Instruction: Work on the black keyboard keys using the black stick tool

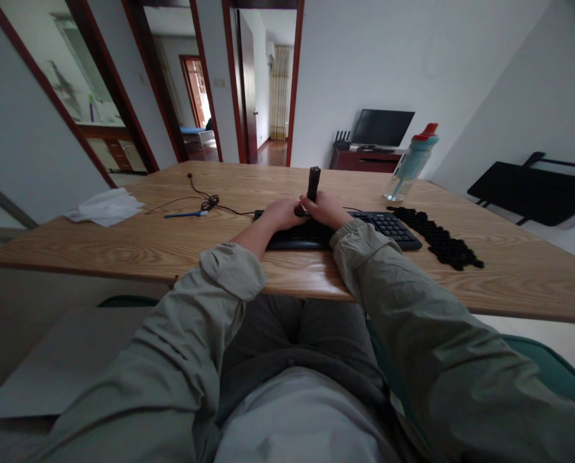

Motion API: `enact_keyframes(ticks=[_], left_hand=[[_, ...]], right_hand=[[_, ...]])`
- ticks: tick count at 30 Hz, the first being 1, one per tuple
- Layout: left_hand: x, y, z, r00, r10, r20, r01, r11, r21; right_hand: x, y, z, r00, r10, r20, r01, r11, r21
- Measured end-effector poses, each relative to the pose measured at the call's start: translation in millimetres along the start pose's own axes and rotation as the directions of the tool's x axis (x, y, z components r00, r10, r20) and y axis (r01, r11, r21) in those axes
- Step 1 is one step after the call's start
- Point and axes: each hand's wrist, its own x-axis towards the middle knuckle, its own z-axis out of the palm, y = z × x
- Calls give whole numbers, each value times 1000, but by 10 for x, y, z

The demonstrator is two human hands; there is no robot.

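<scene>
A black keyboard (388, 226) lies on the table in front of me, with keys in place on its right part. My right hand (327, 209) is closed around a black stick-shaped tool (313, 182), which stands upright above the keyboard; its lower end is hidden. My left hand (283, 213) rests over the keyboard's left part, its fingers curled in close to the tool's lower end. What those fingers grip is hidden. Right of the keyboard, small black pieces that look like loose keycaps (437, 236) are spread in a long band.
A blue brush-like stick (186, 214) and a coiled black cable (210, 202) lie left of the keyboard. Crumpled white tissue (107, 207) sits at the left of the wooden table (220, 254). A clear bottle with a red lid (410, 164) stands at the back right.
</scene>
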Motion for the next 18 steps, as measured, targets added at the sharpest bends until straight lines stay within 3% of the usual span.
enact_keyframes(ticks=[8,12,14,18], left_hand=[[57,-86,55,998,66,4,-65,992,-111],[44,-80,46,1000,24,18,-23,998,-59],[46,-87,51,999,11,40,-9,999,-45],[55,-100,68,998,30,58,-29,999,-29]], right_hand=[[-10,-6,46,998,21,-55,-18,998,56],[-24,-25,66,995,48,-82,-23,959,282],[-9,-63,82,989,79,-124,-6,865,501],[57,-178,163,962,240,-132,-8,509,861]])
